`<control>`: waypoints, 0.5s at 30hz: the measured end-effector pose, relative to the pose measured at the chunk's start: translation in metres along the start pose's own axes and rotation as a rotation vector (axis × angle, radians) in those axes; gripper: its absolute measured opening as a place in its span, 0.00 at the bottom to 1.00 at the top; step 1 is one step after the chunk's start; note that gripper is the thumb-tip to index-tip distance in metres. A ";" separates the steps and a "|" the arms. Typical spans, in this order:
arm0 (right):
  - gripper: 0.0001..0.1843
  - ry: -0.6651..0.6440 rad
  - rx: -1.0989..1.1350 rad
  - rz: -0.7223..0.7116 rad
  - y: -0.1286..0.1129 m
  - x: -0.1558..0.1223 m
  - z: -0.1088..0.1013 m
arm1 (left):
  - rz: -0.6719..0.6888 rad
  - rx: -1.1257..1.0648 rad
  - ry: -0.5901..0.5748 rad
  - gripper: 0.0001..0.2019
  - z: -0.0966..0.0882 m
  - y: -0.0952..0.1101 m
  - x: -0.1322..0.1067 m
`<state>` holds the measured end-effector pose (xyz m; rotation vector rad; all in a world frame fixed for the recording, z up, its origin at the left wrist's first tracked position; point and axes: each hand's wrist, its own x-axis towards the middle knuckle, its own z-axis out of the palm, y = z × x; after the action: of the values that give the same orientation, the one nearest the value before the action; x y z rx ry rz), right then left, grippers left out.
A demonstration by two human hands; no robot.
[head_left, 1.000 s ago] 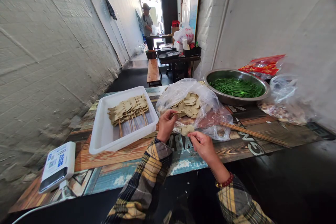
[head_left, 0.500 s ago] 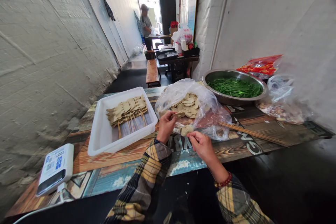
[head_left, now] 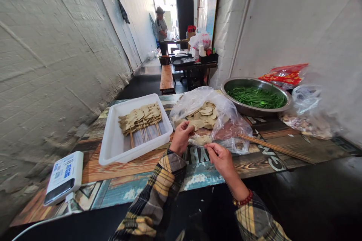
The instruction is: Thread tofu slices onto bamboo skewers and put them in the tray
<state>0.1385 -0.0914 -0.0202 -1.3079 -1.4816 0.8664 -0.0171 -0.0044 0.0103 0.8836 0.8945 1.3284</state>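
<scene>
My left hand point(head_left: 181, 137) pinches a thin beige, flat food slice point(head_left: 197, 124) between thumb and fingertips, in front of an opened clear plastic bag point(head_left: 185, 106). In that bag lies a heap of similar slices point(head_left: 207, 113). Lower and to the right, my right hand point(head_left: 222, 158) is closed at the near end of a skewer of slices, its stick mostly hidden by my fingers. The slice on it point(head_left: 202, 140) shows just beyond my fingertips. A white plastic tray point(head_left: 105, 148) at the left holds stacked, skewered slices point(head_left: 138, 116), sticks pointing toward me.
Loose bamboo skewers point(head_left: 278, 148) lie at the right. Behind them stand a steel bowl point(head_left: 226, 96) of green chives and some plastic bags point(head_left: 307, 99). A white payment device point(head_left: 64, 177) with a cable sits at the left. Further off are a bench point(head_left: 166, 78) and a standing person point(head_left: 161, 28).
The slice in my left hand has turned from edge-on to showing its flat face. The slice at my right hand looks flatter. The whole view has shifted slightly.
</scene>
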 end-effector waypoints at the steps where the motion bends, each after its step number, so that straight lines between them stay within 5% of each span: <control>1: 0.20 0.000 0.002 -0.001 0.000 0.000 0.000 | -0.013 -0.017 -0.002 0.15 0.000 0.001 0.000; 15: 0.20 0.019 -0.029 -0.049 0.004 -0.003 -0.001 | -0.142 -0.089 -0.008 0.16 -0.002 0.004 -0.002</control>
<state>0.1405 -0.0934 -0.0247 -1.2922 -1.5110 0.8013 -0.0207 -0.0063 0.0127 0.7426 0.8694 1.2309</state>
